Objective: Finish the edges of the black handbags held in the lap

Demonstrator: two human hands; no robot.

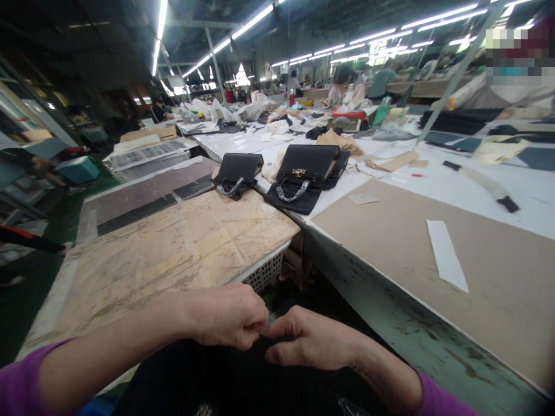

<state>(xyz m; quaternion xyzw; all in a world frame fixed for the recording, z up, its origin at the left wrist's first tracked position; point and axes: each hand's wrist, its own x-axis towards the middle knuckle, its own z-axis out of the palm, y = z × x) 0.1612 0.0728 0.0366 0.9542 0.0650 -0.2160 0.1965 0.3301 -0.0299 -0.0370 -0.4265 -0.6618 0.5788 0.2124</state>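
We hold our hands low, at six o'clock of the view, between two work surfaces. The left hand [225,319] has its fingers curled together, meeting the forefinger tip of the right hand [314,340], whose thumb stands apart below; whether anything small is pinched where they meet, we cannot tell. The step in hand looks like close fingertip work, with nothing else clearly held. From our hands, a clasped black bag [306,164] lies well apart toward half past twelve, on the white desk [433,184], and another black bag [238,166] toward half past eleven, beyond the stained board [182,242]. A white strip [446,255] lies toward two o'clock. As we judge it, handling either bag calls for parting our hands and reaching out toward twelve o'clock.
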